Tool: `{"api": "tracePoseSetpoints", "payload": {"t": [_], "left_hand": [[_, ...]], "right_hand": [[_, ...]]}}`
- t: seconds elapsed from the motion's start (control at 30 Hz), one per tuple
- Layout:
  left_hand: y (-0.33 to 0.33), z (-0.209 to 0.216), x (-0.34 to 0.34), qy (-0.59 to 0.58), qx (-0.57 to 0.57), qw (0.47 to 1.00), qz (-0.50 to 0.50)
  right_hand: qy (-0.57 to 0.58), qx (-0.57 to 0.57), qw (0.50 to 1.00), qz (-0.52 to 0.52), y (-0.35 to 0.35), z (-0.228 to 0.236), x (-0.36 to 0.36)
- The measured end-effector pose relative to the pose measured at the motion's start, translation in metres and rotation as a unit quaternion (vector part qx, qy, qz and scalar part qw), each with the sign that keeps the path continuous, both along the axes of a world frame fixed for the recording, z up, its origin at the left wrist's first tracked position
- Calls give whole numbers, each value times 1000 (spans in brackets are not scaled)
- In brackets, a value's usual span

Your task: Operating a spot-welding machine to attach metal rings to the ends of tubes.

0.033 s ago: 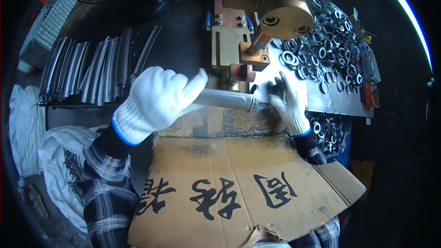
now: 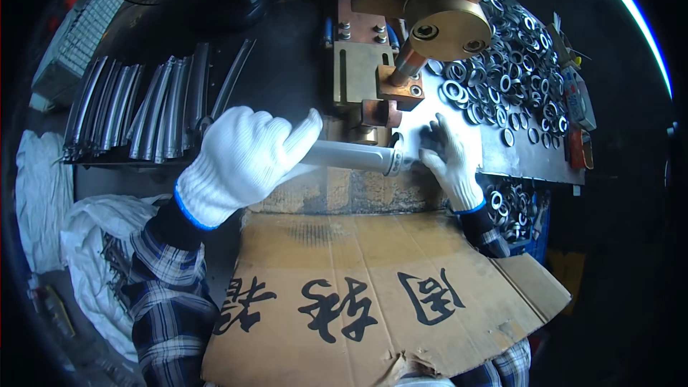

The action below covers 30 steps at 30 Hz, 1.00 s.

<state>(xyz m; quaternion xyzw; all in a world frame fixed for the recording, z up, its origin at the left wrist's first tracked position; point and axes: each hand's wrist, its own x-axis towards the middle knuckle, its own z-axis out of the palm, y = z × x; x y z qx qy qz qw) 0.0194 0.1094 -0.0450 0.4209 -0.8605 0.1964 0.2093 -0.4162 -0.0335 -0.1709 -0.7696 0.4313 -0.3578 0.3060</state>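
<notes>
From where I watch, the far left shows white cloth (image 2: 93, 236) heaped low, and above it a row of curved metal strips (image 2: 143, 107) lying side by side on the dark surface (image 2: 287, 79). Next comes my left hand (image 2: 240, 161), in a white knit glove, its grip closed round the near end of a pale tube (image 2: 344, 154) that lies level, pointing right. The tube's far end carries a ring (image 2: 393, 163) and sits just under the copper block (image 2: 387, 111) of the machine, whose brass wheel (image 2: 448, 25) hangs above. My right hand (image 2: 451, 161), also gloved, is spread flat at that ringed end, fingers touching it; I think it steadies rather than clasps, though the view there is crowded. Further right, a heap of loose rings (image 2: 516, 57) covers the plate (image 2: 523, 161), with more in a blue bin (image 2: 519, 211) below. A cardboard sheet (image 2: 373, 294) lies across my lap.

I judge the tube is placed with one ring on its end; the many loose rings and strips suggest much is left.
</notes>
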Motion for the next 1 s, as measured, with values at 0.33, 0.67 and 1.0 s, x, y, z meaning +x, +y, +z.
{"api": "tracePoseSetpoints", "payload": {"t": [0.33,0.67,1.0], "left_hand": [[81,66,35,510,463,713,131],[167,64,69,847,472,190,153],[180,56,69,862,395,260,185]], "right_hand": [[89,-110,990,-7,5,-12,0],[20,7,1000,1,9,-22,3],[54,-68,995,-49,20,-16,18]]}}
